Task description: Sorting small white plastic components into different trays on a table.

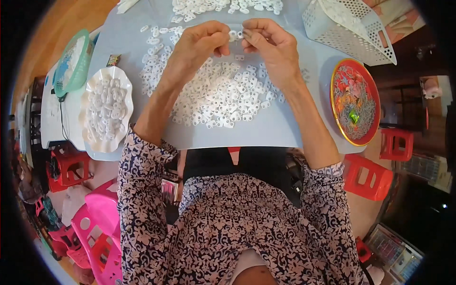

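Note:
Toward the far side of the table, my left hand [204, 40] and my right hand [273, 40] meet with fingers closed. A small white plastic piece with two round holes [235, 35] spans the narrow gap between their fingertips, and both hands appear to pinch its ends. My fingers partly cover it. Beneath my wrists a wide heap of similar white two-hole pieces [218, 92] spreads over the grey-blue tabletop [275, 133]. Another pile of white pieces [228, 5] lies beyond my hands.
On the left stand a scalloped white dish [85, 118] of white pieces and a green basket [86, 61]. At right are a white perforated basket [327, 40] and a red tray [375, 99] with small grey pieces and wrapped items. Red stools [368, 176] and a pink chair [102, 209] surround me.

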Tool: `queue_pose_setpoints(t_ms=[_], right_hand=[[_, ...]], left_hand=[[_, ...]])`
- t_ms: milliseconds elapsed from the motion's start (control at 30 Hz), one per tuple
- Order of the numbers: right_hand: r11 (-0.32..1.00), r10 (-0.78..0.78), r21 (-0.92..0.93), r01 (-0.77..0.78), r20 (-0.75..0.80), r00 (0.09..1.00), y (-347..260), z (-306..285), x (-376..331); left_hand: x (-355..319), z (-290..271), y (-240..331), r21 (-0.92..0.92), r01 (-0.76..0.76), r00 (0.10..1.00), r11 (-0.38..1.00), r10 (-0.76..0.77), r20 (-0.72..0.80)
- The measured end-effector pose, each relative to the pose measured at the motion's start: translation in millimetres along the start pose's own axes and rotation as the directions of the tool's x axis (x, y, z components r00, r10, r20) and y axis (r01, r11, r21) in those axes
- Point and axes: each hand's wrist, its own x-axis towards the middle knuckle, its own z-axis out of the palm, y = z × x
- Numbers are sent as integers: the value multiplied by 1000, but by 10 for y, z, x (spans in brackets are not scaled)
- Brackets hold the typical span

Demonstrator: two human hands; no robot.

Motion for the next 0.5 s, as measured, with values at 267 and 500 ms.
queue_pose_setpoints(t_ms=[267, 500], right_hand=[[998, 1, 62, -5, 59, 998, 76, -37, 27], [1000, -20, 5, 20, 76, 997, 70, -26, 18]], left_hand=[[-42, 173, -6, 153, -74, 996, 985, 80, -37], [-61, 188, -15, 67, -92, 994, 993, 96, -55]])
